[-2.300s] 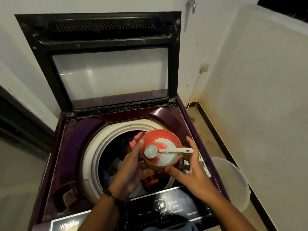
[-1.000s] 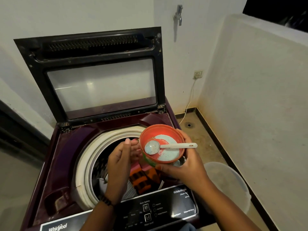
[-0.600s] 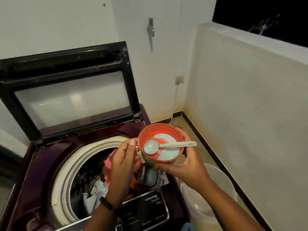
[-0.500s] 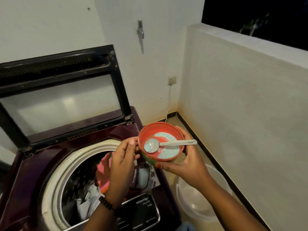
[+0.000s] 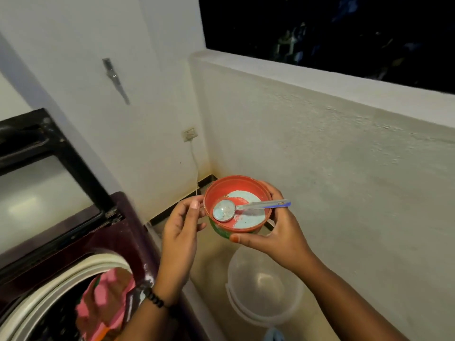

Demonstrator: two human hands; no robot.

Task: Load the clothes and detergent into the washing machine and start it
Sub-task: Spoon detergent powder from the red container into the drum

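Right hand (image 5: pixel 278 239): cupping the orange tub (image 5: pixel 237 205) from its right and underside; the thumb is curling under the near rim and the fingers are wrapping the far side, so the tub is sitting level in a closed grip.
Left hand (image 5: pixel 181 225): fingers are loosely bent, fingertips (image 5: pixel 195 205) just beside the tub's left wall; whether they are touching it cannot be told, and they are gripping nothing.
Detergent (image 5: pixel 251 219): pale blue powder is lying in the tub bottom, between the two sets of fingers.
Spoon (image 5: pixel 243 209): lying loose across the tub, bowl toward the left fingers, handle overhanging the rim above the right fingers.
Washing machine (image 5: pixel 103 244): standing below and left of the left fingers, lid (image 5: pixel 46 168) raised.
Clothes (image 5: pixel 105 299): pink fabric is showing inside the drum, below the left wrist.
Risk one: the tub is being held over the floor, not the drum; any tilt here would likely be spilling powder outside the machine.
Risk two: the unsecured spoon would probably be sliding out if the tub tips toward the right fingers.
Risk three: one-handed support is leaving the hold dependent on the right fingers alone.
Surroundings: a clear bucket (image 5: pixel 264 286) is standing on the floor beneath the right fingers; a wall socket (image 5: pixel 190 134) with its cable is beyond the tub.
Obstruction: the machine's right rim is lying between tub and drum.
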